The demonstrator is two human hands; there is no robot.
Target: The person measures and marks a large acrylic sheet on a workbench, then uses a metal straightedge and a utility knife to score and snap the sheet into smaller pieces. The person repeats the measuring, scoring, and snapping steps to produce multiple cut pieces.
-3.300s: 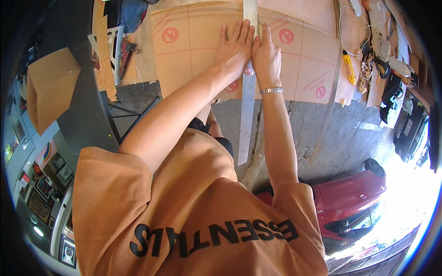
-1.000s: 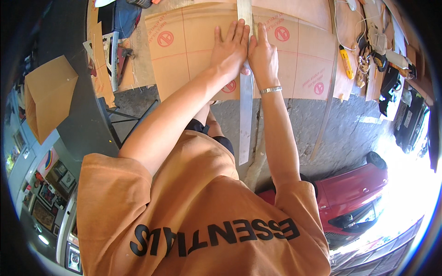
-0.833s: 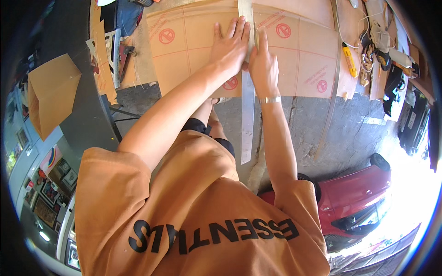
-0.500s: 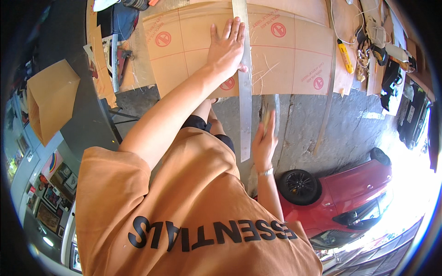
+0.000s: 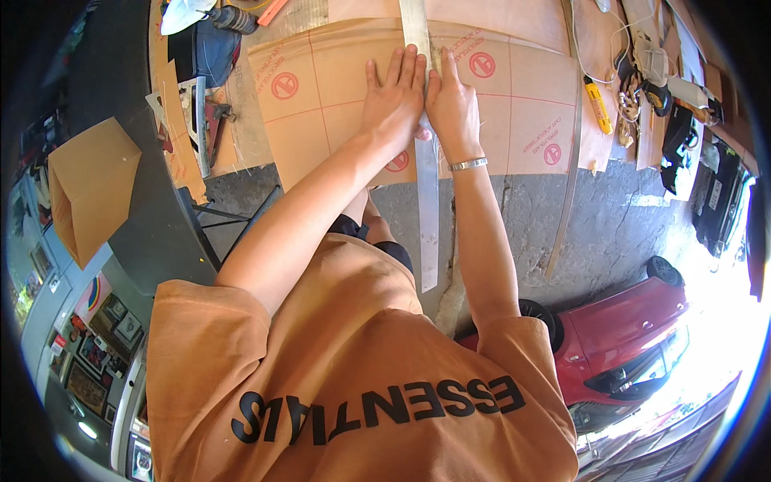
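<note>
My left hand (image 5: 393,100) lies flat with fingers stretched, pressing beside and onto the left edge of a long metal straightedge (image 5: 428,209). Under both is a sheet covered in brown protective paper (image 5: 337,132) with red printed lines and round marks. Close against the straightedge's right side is my right hand (image 5: 454,108), index finger pointing away from me and the other fingers curled. Whatever those fingers hold is hidden beneath them. The near end of the straightedge sticks out past the sheet's front edge.
A yellow tube-shaped tool (image 5: 598,106) and a tangle of cords (image 5: 629,103) lie at the right. Metal squares (image 5: 197,120) and a dark power tool (image 5: 233,19) are at the left. A red car (image 5: 614,337) stands behind on the right.
My right hand has moved from below the sheet's front edge, where it carried a blurred pale thing, up beside the straightedge. My left hand keeps its place on the straightedge.
</note>
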